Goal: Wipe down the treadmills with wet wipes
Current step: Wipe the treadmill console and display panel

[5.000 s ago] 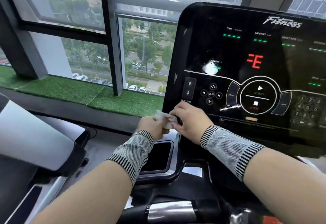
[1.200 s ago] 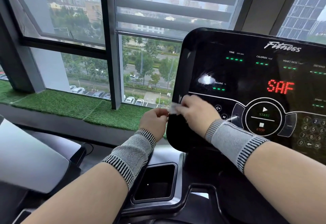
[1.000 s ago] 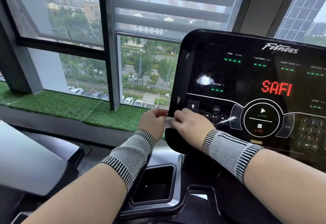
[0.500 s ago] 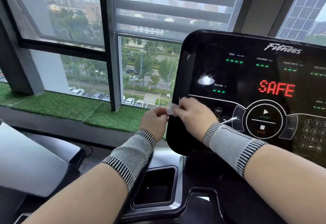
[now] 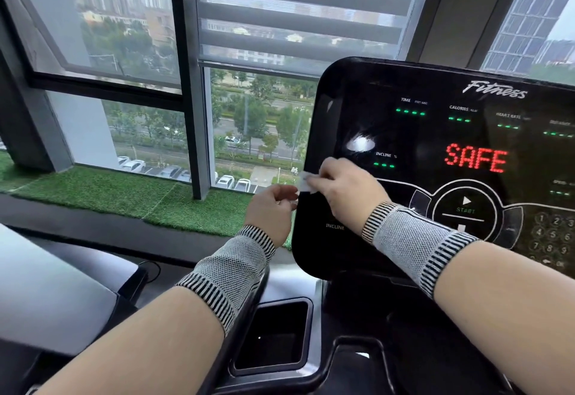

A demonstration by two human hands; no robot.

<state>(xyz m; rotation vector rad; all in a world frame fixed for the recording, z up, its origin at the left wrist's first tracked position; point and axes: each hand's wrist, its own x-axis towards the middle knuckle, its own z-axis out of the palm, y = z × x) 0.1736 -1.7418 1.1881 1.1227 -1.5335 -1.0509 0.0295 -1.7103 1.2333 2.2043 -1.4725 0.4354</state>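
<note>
A black treadmill console (image 5: 435,152) fills the right half of the view, its red display reading SAFE. My right hand (image 5: 345,189) lies over the console's left edge and pinches a small white wet wipe (image 5: 305,183) in its fingertips. My left hand (image 5: 272,211) hovers just left of the console with its fingers curled, close below the wipe; whether it touches the wipe I cannot tell. Both wrists wear grey knitted bands.
A black cup holder tray (image 5: 273,335) sits below the console. A neighbouring treadmill's grey console (image 5: 46,295) stands at lower left. Beyond are a green turf ledge (image 5: 109,189) and large windows with dark frames (image 5: 189,83).
Over five seconds both hands rose with the wipe from the console's lower edge to its left edge. In the last half second the right hand moved slightly up and the display completed SAFE.
</note>
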